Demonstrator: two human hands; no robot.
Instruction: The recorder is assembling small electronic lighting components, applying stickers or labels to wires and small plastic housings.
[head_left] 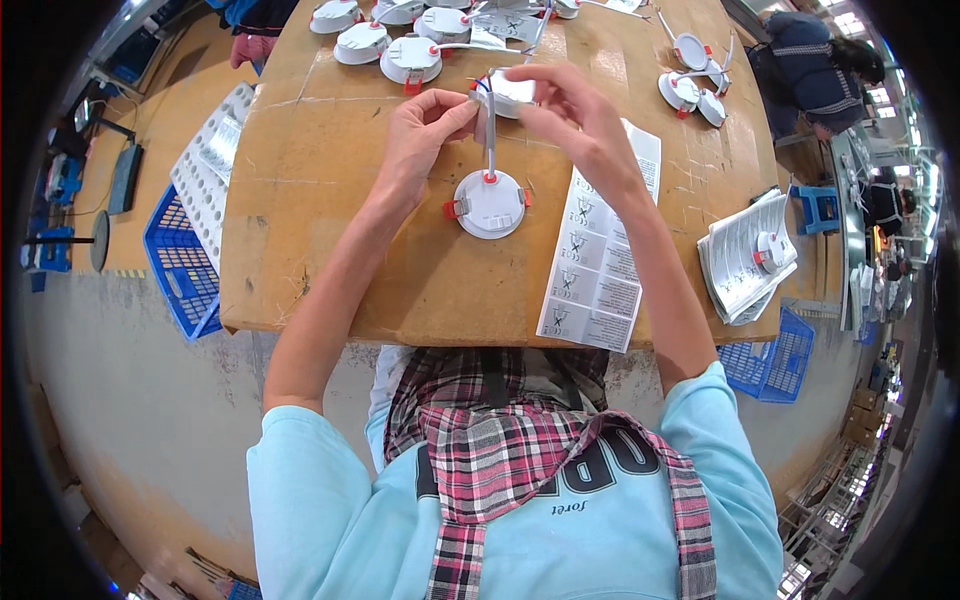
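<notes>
A round white downlight (490, 205) with orange-red spring clips lies face down on the table before me. Its grey-white cable (491, 140) runs away from me, with thin bare-ended wires at the tip. My left hand (432, 135) is closed in a pinch beside the cable, on what looks like a small silvery label (481, 128) against it. Right of the cable, my right hand (580, 120) has thumb and index finger apart, with nothing visible between them. Just behind the cable sits another downlight (512, 92), partly covered by my right fingers. A sheet of silvery printed labels (590, 270) lies under my right forearm.
Several finished-looking downlights (410, 60) crowd the far left of the brown table (400, 290); more (690, 85) lie far right. A label stack (745, 255) carries a small white part. Blue crates (180, 265) stand beside the table. Other people (815, 70) are beyond it.
</notes>
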